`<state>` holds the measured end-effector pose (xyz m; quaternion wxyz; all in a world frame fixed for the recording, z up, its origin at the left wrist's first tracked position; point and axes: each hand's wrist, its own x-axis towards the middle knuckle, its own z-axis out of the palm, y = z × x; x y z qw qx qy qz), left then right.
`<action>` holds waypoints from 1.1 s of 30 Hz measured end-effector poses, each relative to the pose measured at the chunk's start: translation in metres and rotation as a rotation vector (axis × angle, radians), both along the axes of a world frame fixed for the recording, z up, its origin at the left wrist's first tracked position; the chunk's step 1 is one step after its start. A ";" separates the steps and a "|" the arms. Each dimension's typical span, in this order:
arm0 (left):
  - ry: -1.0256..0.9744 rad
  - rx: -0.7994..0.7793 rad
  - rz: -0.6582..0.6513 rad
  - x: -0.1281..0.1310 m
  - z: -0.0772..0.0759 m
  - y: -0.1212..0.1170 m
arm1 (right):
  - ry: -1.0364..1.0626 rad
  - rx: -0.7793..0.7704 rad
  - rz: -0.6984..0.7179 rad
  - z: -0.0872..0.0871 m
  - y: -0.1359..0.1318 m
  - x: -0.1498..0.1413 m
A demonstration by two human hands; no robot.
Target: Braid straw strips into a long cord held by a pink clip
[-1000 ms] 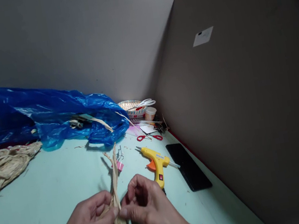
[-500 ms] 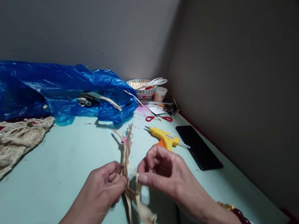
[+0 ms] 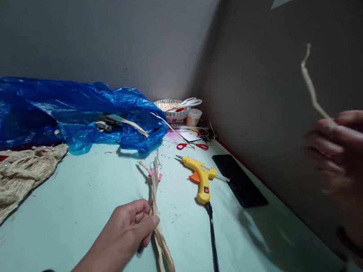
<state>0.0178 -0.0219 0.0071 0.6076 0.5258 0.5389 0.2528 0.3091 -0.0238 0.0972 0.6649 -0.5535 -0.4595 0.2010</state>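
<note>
My left hand [image 3: 135, 227] pinches a bundle of pale dried straw strips [image 3: 168, 251] between thumb and fingers, low over the table's middle. One end of the bundle points up and away, while loose ends trail toward me. Raised at the far right, my right hand [image 3: 350, 147] is closed on a thin twisted straw strand [image 3: 309, 83] that sticks up above the fingers. This hand is somewhat blurred. Between the hands lies a yellow glue gun [image 3: 201, 174] with an orange trigger and a black cord. Beyond the bundle are small pink tags [image 3: 156, 174].
A large woven straw piece [image 3: 21, 182] lies at left, before a crumpled blue plastic bag [image 3: 71, 107]. Red-handled scissors [image 3: 192, 146], a paper cup [image 3: 193, 117] and a basket [image 3: 170, 106] sit at the back. A black phone [image 3: 240, 179] lies by the right wall.
My right hand has moved from beside the bundle up and to the far right, a straw strand in it. My left hand stays on the bundle. The glue gun's handle is now uncovered.
</note>
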 end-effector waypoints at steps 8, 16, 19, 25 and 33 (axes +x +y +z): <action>-0.082 0.009 -0.015 -0.003 -0.004 -0.003 | -1.154 -0.138 -0.059 -0.047 0.041 0.004; -0.068 0.115 -0.007 -0.004 -0.016 0.001 | -0.893 -0.077 0.697 -0.062 0.022 -0.132; -0.084 0.129 0.002 -0.004 -0.017 0.002 | -0.748 -0.069 0.777 -0.066 0.031 -0.145; -0.080 -0.007 0.012 -0.006 -0.015 0.003 | -0.064 -0.324 0.912 -0.056 0.034 -0.114; -0.112 -0.117 0.100 -0.006 -0.009 -0.001 | -0.065 -0.615 1.043 -0.078 0.012 -0.094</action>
